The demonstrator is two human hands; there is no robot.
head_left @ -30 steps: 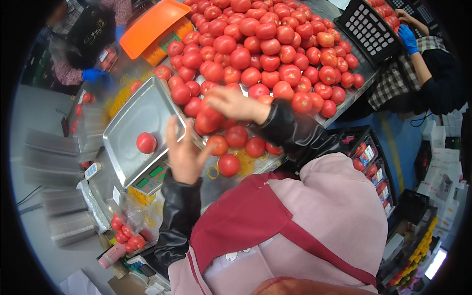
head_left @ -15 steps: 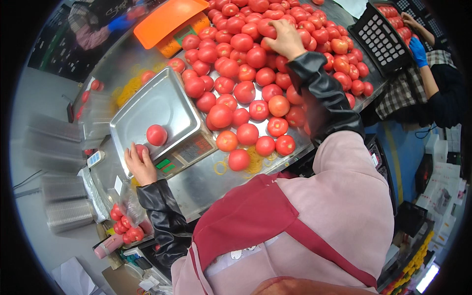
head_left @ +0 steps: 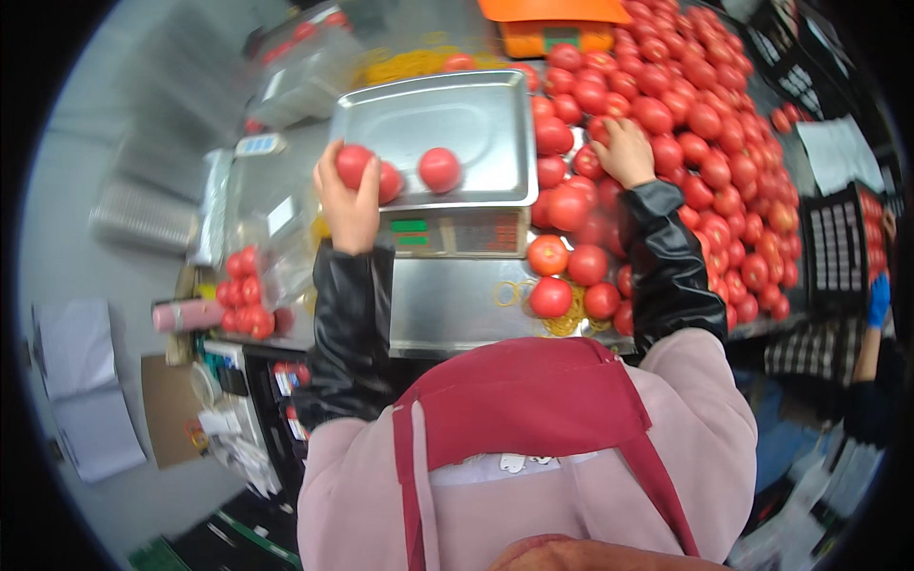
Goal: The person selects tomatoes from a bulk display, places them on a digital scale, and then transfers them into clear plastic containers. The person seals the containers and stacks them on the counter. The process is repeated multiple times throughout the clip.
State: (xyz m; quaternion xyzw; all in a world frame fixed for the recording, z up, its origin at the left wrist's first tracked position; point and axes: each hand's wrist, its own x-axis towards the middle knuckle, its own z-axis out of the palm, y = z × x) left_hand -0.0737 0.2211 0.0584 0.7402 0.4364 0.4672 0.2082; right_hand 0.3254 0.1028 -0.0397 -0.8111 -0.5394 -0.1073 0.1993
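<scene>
My left hand (head_left: 350, 211) is closed around a tomato (head_left: 353, 165) at the left front corner of a shallow metal scale tray (head_left: 466, 105). Right beside those fingers, a second tomato (head_left: 389, 182) is partly covered by the hand. A third tomato (head_left: 439, 169) rests in the tray a little to the right. Over the large tomato pile (head_left: 714, 171), my right hand (head_left: 628, 154) has its thumb and fingers around a tomato (head_left: 598, 129). Below the tray, the scale body (head_left: 457, 233) shows green and red display areas.
An orange scale (head_left: 557, 36) stands at the back. Yellow rubber bands (head_left: 409, 67) lie behind the tray, more near the front edge. Stacked clear plastic boxes (head_left: 148, 205) and bagged tomatoes (head_left: 246, 295) are at left. At right are a black crate (head_left: 838, 243) and another person's blue-gloved hand (head_left: 878, 298).
The view has turned, bringing the tray nearer the middle. My left hand now holds a tomato up at the tray's corner, with another showing beside it. My right hand is at a different tomato.
</scene>
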